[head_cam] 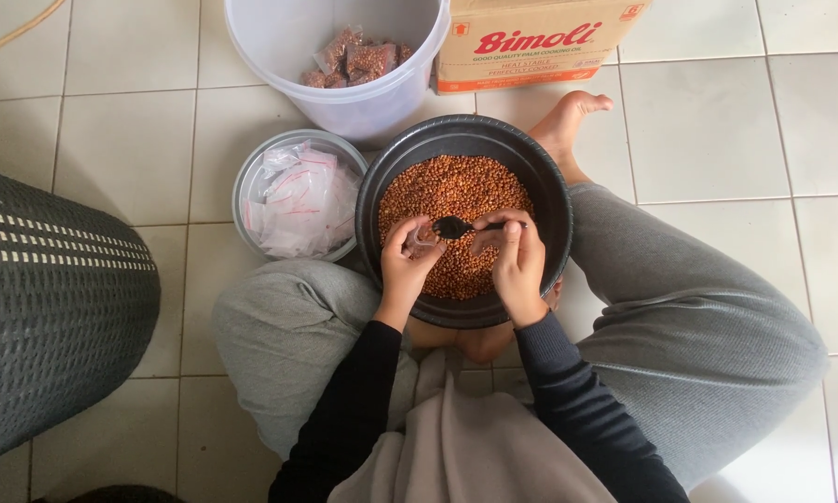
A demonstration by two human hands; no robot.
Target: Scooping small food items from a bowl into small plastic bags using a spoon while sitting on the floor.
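Black plastic forms the one basin (554, 200) of reddish-brown grains (451, 191) resting on the person's lap. The right hand (517, 265) pinches one black spoon (456, 226) over the grains; the left hand (407, 261) grips one small clear bag (422, 237) at the spoon's tip. Nearby stand one bowl of empty bags (298, 196), one white bucket (344, 107) holding several filled packets (358, 61), and one cardboard box (531, 42).

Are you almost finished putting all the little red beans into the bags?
Not yet. Done: a few filled packets lie in the white bucket. In hand: the left hand holds a small clear bag while the right hand tips a black spoon at it. Left: the black bowl holds many red grains, and empty bags wait.
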